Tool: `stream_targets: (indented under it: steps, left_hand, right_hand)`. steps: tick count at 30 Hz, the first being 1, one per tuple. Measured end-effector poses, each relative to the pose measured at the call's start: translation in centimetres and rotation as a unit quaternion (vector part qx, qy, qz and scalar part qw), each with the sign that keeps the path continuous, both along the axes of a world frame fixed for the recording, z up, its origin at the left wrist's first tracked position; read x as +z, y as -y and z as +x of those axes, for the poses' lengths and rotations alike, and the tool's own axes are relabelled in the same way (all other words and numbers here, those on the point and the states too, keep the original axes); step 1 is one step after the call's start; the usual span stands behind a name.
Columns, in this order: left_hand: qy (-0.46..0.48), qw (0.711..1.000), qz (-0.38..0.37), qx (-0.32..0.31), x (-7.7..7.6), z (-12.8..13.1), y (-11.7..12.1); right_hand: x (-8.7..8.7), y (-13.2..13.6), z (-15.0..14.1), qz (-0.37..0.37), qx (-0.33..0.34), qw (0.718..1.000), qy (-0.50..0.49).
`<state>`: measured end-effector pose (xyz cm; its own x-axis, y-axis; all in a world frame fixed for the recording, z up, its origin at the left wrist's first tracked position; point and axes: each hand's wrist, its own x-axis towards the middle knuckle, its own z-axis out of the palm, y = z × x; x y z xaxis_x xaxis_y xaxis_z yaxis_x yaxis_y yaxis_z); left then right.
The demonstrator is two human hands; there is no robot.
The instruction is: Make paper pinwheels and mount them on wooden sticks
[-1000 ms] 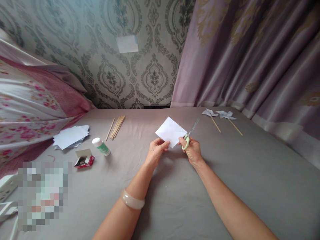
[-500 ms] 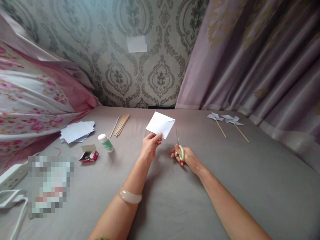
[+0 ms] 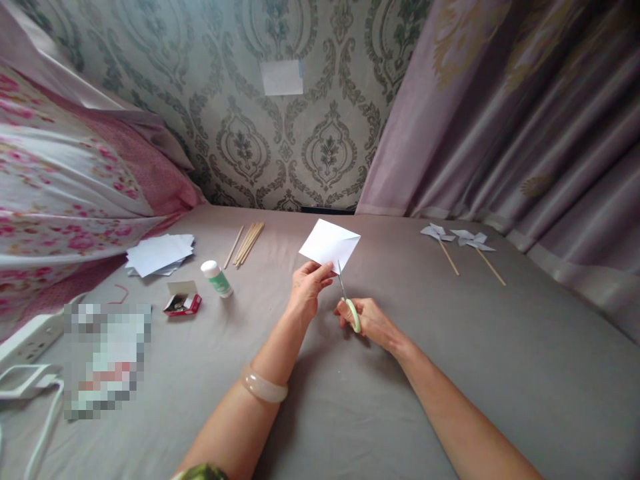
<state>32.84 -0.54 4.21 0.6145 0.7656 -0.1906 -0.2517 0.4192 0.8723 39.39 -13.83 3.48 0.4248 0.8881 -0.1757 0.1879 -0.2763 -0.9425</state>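
Pinched by its lower corner in my left hand is a square white sheet of paper, held up above the grey cloth with a slit or crease near its right corner. My right hand grips a pair of scissors with pale green handles, fingers through the loops. The scissors' blades point up and reach the paper's lower corner, close beside my left fingertips. Whether the blades have cut into the paper there I cannot tell.
Left of my hands are a glue bottle, a small red box, wooden sticks and stacked white paper. Two paper pinwheels lie at the far right. A power strip sits at the left edge.
My right hand has brought the scissors left, from beside the paper to its lower corner. My left hand still holds the paper. The whole view has shifted slightly.
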Motion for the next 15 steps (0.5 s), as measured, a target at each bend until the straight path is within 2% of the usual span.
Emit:
stream_targets:
  steps: [15]
  left_hand:
    - [0.016, 1.0, 0.012, -0.001, -0.13, 0.14, 0.14]
  right_hand:
    - [0.01, -0.16, -0.04, 0.025, -0.035, 0.998, -0.039]
